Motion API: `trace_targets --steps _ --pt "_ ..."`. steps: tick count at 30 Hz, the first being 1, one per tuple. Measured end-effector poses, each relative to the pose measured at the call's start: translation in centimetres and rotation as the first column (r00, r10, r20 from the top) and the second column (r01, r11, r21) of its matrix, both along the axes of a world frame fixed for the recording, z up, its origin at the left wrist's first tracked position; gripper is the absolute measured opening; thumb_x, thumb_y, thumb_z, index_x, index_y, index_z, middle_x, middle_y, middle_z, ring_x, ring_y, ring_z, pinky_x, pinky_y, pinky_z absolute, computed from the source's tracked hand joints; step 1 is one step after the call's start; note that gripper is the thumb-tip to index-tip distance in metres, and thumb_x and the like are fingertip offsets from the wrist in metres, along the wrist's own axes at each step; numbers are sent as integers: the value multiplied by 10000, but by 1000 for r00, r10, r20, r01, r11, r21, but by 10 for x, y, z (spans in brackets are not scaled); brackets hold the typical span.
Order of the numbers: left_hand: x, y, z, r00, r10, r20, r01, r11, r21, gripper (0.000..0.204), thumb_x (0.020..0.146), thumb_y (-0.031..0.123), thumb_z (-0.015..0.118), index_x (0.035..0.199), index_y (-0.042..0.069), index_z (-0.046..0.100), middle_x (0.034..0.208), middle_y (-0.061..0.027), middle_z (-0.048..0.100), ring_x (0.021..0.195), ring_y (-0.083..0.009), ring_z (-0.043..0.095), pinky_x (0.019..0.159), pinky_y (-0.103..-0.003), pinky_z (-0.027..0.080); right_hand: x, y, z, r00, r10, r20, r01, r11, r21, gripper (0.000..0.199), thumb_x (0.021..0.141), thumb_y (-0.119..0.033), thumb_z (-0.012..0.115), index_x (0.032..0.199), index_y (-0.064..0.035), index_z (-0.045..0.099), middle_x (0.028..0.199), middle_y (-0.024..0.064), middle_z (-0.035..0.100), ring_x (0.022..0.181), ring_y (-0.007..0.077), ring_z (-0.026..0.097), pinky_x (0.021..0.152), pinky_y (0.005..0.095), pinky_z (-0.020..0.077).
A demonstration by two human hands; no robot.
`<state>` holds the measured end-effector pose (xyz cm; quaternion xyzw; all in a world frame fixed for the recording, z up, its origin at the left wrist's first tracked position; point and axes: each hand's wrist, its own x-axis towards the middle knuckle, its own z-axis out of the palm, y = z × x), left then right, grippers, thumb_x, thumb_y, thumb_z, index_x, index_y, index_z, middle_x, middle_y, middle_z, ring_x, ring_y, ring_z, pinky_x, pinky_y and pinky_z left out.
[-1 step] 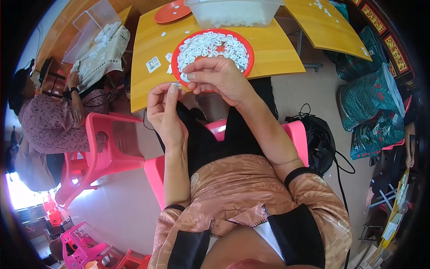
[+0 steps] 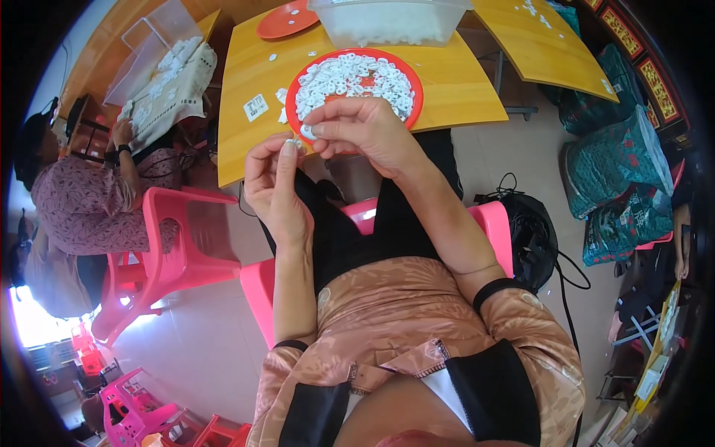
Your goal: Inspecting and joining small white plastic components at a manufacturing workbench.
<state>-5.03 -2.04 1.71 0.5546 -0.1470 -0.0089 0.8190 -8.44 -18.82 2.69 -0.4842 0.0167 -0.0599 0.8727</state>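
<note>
Both hands are up at the near edge of the yellow table point(image 2: 246, 141), working on tiny white plastic rings. The right hand point(image 2: 365, 130) has its thumb and forefinger pinched tight on one small white ring point(image 2: 307, 132), right over the near rim of the red plate point(image 2: 406, 78). The left hand point(image 2: 274, 186) sits just beside it, fingers curled in narrow with something small and white pinched at the fingertips point(image 2: 292, 143), too tiny to say exactly what. The two pinches are almost touching.

The plate is heaped with more of the same white rings point(image 2: 350, 74), and a few loose ones lie on the tabletop. Behind it is a clear plastic tub point(image 2: 387, 22) and an orange plate point(image 2: 287, 21). Off to the left another person point(image 2: 89, 201) sits on a pink plastic chair point(image 2: 171, 238).
</note>
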Motion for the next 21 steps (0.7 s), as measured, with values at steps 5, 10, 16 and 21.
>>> trace_targets --steps 5,10,16,21 --pt "-8 -1 15 990 -24 142 33 998 -59 142 976 -24 671 1115 -22 644 1179 -152 710 980 -119 675 936 -267 528 -11 8 21 1000 12 20 -9 987 -162 221 953 -38 705 1156 41 741 947 80 746 812 109 717 775 221 589" --pt "-5 11 23 998 -60 21 62 991 -120 134 988 17 674 1115 -13 641 1147 -151 726 966 -124 689 930 -256 529 -17 13 38 997 37 74 -21 977 -210 264 952 -33 699 1201 50 727 977 98 763 829 110 722 787 233 589" --pt "-9 9 20 980 -163 -111 138 970 -198 107 1000 40 663 1094 -3 637 1074 -126 742 924 -135 711 896 -257 556 -15 17 32 992 -74 106 103 951 -293 203 949 -31 711 1133 53 736 940 96 761 806 99 716 739 219 572" --pt "-13 3 28 974 -188 -124 156 960 -232 113 1006 42 654 1105 -3 623 1034 -128 742 921 -158 736 842 -258 591 -16 13 26 983 -101 152 117 988 -98 140 955 -34 712 1065 51 728 920 84 750 771 96 700 682 208 553"
